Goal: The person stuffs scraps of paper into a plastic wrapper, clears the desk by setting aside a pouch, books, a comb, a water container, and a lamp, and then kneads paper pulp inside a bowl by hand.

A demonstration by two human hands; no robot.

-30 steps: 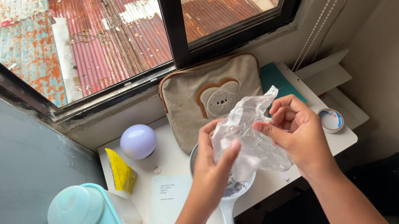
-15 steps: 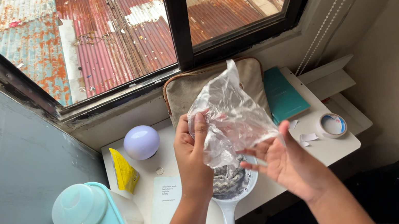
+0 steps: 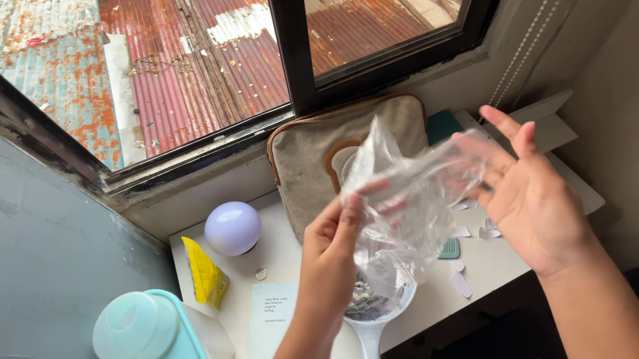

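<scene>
My left hand (image 3: 329, 260) pinches a crumpled clear plastic bag (image 3: 402, 205) by its left edge and holds it above a white strainer (image 3: 369, 339). Grey, wet-looking bits lie in the strainer's bowl. My right hand (image 3: 537, 195) is to the right of the bag with palm up and fingers spread. The bag's right end drapes over its fingertips, and no grip on it shows. The bag hangs stretched between both hands, over the white desk (image 3: 284, 251).
A beige zip pouch (image 3: 307, 164) leans under the window. A round lilac lamp (image 3: 232, 227), a yellow packet (image 3: 204, 275), a teal-lidded container (image 3: 153, 357) and a printed sheet (image 3: 272, 319) are at left. White paper scraps (image 3: 463, 284) and a teal book (image 3: 440, 126) lie at right.
My right hand rose from under the bag up to its right end, fingers spread. My left hand dropped slightly and the bag is now pulled out sideways. The view shifted a little.
</scene>
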